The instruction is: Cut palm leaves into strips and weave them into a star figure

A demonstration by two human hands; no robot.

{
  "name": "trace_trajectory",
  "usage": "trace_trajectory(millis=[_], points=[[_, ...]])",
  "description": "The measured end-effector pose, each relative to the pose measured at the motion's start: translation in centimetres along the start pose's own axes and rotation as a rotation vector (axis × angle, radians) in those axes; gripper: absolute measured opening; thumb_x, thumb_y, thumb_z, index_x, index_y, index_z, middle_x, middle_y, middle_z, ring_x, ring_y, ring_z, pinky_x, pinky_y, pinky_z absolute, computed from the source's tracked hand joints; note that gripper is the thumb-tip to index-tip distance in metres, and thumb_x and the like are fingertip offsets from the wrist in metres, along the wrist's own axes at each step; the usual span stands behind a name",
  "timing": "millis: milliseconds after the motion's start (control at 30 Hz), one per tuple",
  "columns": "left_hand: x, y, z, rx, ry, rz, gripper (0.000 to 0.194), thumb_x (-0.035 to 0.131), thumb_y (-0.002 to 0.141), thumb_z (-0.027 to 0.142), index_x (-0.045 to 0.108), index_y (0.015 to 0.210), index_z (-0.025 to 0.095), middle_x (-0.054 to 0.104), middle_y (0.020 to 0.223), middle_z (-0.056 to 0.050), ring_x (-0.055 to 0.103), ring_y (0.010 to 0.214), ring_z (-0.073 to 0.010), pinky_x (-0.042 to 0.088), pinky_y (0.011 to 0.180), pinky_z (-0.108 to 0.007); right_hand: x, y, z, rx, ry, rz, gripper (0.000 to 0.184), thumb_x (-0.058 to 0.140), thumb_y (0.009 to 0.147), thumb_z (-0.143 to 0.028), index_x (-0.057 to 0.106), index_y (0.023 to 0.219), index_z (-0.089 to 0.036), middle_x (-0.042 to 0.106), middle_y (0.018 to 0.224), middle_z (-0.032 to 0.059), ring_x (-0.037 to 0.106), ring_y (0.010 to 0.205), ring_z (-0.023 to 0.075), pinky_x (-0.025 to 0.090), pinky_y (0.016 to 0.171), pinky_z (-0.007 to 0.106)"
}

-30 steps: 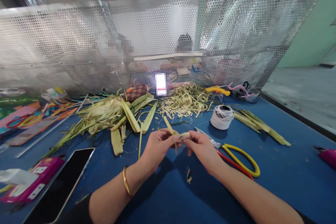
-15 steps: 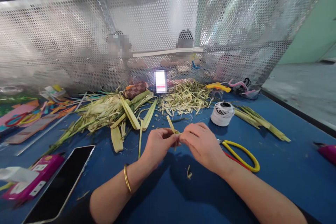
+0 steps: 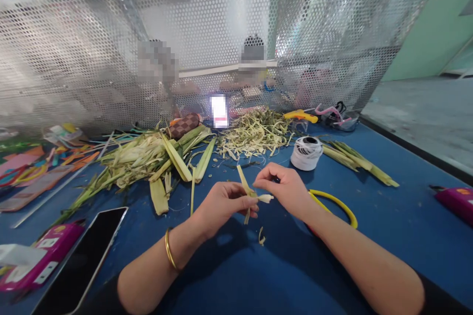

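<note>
My left hand [image 3: 222,205] is closed in a pinch on a narrow pale palm-leaf strip [image 3: 245,185] that sticks up and away from it, with a short curled end [image 3: 265,198] pointing right. My right hand [image 3: 286,188] hovers just right of the strip, thumb and forefinger curled together near the curled end; whether they grip it is unclear. A small leaf scrap [image 3: 261,237] lies on the blue table [image 3: 258,275] below the hands. A gold bangle [image 3: 169,251] is on my left wrist.
A pile of green leaves [image 3: 144,160] and a heap of shredded strips [image 3: 254,135] lie beyond the hands. A white thread spool [image 3: 306,152], yellow-handled scissors [image 3: 338,203], a leaf bundle [image 3: 356,162], a phone [image 3: 86,258] and a pink packet [image 3: 42,256] surround them. A perforated metal screen [image 3: 92,59] stands behind, people beyond it.
My right hand has lifted slightly off the strip and opened its pinch, exposing the curled end. The view has shifted a little, and my left hand keeps its hold.
</note>
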State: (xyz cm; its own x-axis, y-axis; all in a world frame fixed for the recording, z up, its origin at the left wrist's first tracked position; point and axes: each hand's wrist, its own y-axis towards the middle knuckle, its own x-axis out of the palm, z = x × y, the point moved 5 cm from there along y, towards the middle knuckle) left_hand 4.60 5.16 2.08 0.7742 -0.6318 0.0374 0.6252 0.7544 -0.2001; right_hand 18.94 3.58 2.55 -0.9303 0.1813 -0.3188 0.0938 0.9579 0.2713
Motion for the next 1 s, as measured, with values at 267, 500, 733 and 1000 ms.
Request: trace_trajectory(millis=[267, 500, 733, 1000], points=[[-1.3, 0.4, -0.4, 0.083, -0.170, 0.278, 0.025, 0.077, 0.061, 0.032, 0.067, 0.071, 0.012, 0.069, 0.069, -0.003, 0.064, 0.063, -0.0133, 0.052, 0.069, -0.027, 2.2, -1.2, 1.9, 0.189, 0.066, 0.034, 0.026, 0.060, 0.074, -0.036, 0.052, 0.057, -0.019, 0.046, 0.053, -0.0048, 0.040, 0.052, 0.0104, 0.031, 0.050, 0.024], [-2.4, 0.5, -0.5, 0.127, -0.081, 0.436, 0.023, 0.075, 0.062, 0.033, 0.064, 0.065, 0.014, 0.065, 0.062, -0.001, 0.060, 0.059, -0.0123, 0.048, 0.060, -0.023, 3.0, -2.8, -1.8, -0.429, -0.547, 0.036, 0.026, 0.041, 0.092, -0.020, 0.061, 0.075, -0.017, 0.053, 0.073, 0.0045, 0.047, 0.067, 0.0169, 0.037, 0.063, 0.029], [-2.0, 0.6, -0.7, 0.158, 0.163, 0.426, 0.013, 0.068, 0.064, 0.028, 0.067, 0.064, 0.014, 0.063, 0.057, 0.000, 0.054, 0.054, -0.0117, 0.039, 0.052, -0.021, 3.7, -3.4, -3.6, -0.777, -0.704, -0.036, 0.034, 0.032, 0.093, -0.010, 0.058, 0.071, -0.016, 0.052, 0.070, 0.0054, 0.041, 0.066, 0.0170, 0.037, 0.067, 0.031], [-0.1, 0.3, -0.4, 0.041, 0.088, 0.051, 0.016, 0.070, 0.065, 0.030, 0.067, 0.063, 0.014, 0.064, 0.058, -0.002, 0.056, 0.053, -0.0116, 0.043, 0.055, -0.023, -0.3, -0.5, -2.5, -0.389, -0.299, -0.051, 0.018, 0.052, 0.088, -0.023, 0.061, 0.073, -0.020, 0.059, 0.074, 0.0012, 0.054, 0.073, 0.0146, 0.040, 0.071, 0.030]])
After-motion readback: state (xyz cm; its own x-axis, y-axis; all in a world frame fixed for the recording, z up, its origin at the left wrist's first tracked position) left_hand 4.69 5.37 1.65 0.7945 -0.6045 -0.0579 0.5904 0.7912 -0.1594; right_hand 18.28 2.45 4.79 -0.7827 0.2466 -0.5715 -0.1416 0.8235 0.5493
